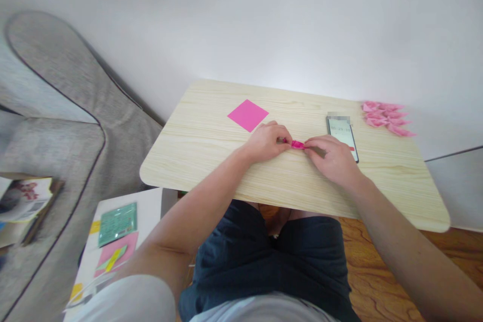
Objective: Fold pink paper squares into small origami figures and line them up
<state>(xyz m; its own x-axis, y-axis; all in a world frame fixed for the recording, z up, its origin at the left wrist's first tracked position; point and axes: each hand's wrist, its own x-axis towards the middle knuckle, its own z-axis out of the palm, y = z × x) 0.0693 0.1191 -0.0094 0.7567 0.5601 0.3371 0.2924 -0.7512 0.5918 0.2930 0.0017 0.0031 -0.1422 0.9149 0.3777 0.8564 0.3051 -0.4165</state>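
Observation:
A small folded piece of bright pink paper (298, 145) is stretched between my two hands, low over the wooden table. My left hand (268, 141) pinches its left end between thumb and fingers. At the other end, the thumb and fingertips of my right hand (332, 157) are closed on it. Its exact folds are too small to make out, and the fingertips cover both ends. Behind my left hand lies a flat pink paper square (247, 115), turned corner-forward.
A phone (342, 136) with a lit screen lies partly behind my right hand. Several folded light pink paper pieces (388, 117) sit at the table's (196, 156) far right. A white side surface (151, 206) at lower left bears a green packet (118, 224). A grey sofa (124, 151) stands left.

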